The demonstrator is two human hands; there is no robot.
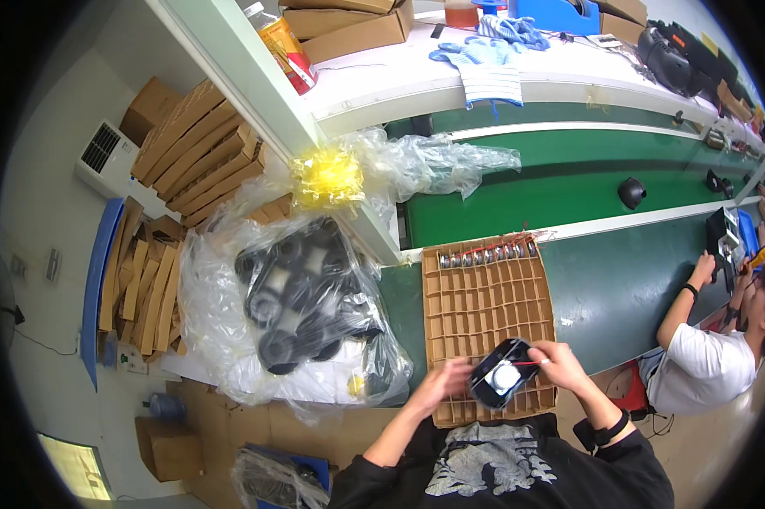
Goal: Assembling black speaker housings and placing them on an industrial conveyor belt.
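Over the near part of a divided cardboard box is a black plastic housing with a round silver-white part inside. My right hand is closed at the housing's right edge, its thumb and fingers pinched there. A short red wire runs from inside the housing to those fingers. My left hand is beside the housing's left side, smeared by motion; whether it touches the housing I cannot tell. Along the box's far row sit several round metal parts with red wires.
Left of the box, a clear plastic bag holds several black housings. Beyond runs a green conveyor belt with a black part on it. A shelf holds gloves. At right, a co-worker in a white shirt works.
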